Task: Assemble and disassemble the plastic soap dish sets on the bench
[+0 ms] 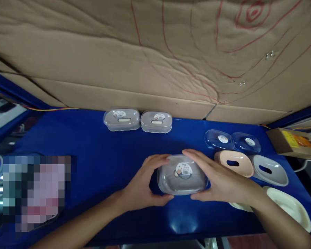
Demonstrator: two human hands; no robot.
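Note:
A grey box with a clear lid and a round label (181,176) is between my two hands near the front of the blue table. My left hand (152,181) is curved round its left end, thumb at the lower edge and fingers at the top. My right hand (206,176) grips its right end the same way. Behind them, two similar lidded boxes (122,120) (157,121) stand side by side against the cardboard wall.
On the right of the blue table (88,138) lie two clear lids (219,139) (246,142), a peach tray (239,159), a grey tray (277,172) and a cream tray (291,207). A cardboard box (287,147) is at the right edge. Cardboard (119,62) rises behind.

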